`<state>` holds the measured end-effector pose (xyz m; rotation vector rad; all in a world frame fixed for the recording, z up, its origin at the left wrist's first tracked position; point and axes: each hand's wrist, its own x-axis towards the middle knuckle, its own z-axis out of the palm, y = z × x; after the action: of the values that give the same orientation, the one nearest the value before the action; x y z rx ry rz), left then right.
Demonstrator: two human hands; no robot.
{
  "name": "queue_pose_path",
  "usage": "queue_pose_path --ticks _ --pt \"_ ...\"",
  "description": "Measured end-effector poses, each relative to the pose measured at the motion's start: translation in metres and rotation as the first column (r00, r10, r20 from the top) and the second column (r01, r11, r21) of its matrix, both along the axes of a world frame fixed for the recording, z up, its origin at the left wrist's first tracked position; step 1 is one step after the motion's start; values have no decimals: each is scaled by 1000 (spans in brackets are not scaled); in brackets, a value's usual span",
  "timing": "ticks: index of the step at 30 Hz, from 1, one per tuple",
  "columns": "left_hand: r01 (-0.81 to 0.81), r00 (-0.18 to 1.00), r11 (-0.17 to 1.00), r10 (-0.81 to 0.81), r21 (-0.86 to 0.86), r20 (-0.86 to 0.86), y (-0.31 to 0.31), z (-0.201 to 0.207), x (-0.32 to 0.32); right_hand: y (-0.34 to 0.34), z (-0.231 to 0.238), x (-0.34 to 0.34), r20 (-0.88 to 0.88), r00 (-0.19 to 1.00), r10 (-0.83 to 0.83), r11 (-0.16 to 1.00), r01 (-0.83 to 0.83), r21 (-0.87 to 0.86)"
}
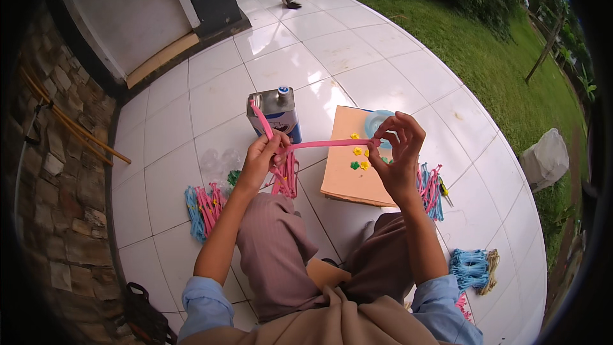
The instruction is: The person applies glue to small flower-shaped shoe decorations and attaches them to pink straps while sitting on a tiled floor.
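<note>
- Above the left edge of the peach-coloured board (pixel 345 176), a flat pink strap (pixel 332 143) is stretched, roughly level, from one hand to the other.
- At its right end, the strap is pinched between the tips of the thumb and index finger of the right hand (pixel 397 153); the other fingers are curved and raised clear of it.
- At its left, the strap is gripped between the thumb and curled fingers of the left hand (pixel 265 155), held off the board's left edge.
- Beyond the left fingers, a pink length is extended toward the top of a metal can (pixel 274 117), capped in blue; whether the can is touched cannot be told.
- Below the left hand, pink strips (pixel 287 179) are bunched; whether any are held cannot be told.
- Toward the board's middle, yellow flowers (pixel 364 165) and a green flower (pixel 354 165) are scattered; near its far right corner, a pale blue dish (pixel 377 121) is partly hidden by the right hand.
- Past the board's right edge, blue and pink strips (pixel 431 191) are heaped beside a yellow-handled tool (pixel 445 192).
- Toward the right edge of the tiled floor (pixel 408 89), a blue bundle (pixel 470 269) is laid against a beige bundle (pixel 490 271).
</note>
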<state>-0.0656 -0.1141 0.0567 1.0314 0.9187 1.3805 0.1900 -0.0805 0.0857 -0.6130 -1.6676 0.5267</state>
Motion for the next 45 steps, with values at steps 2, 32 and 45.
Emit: queue_pose_path --ticks 2,32,45 --pt "8 951 1000 -15 -24 -310 -3 11 13 4 -2 10 18 999 -49 999 49 7" --pt "-32 994 963 60 -267 95 25 -41 29 64 -139 29 702 687 188 951 50 -304" --pt "11 994 964 -40 -266 -106 43 -45 43 67 -151 56 691 702 174 961 33 -275"
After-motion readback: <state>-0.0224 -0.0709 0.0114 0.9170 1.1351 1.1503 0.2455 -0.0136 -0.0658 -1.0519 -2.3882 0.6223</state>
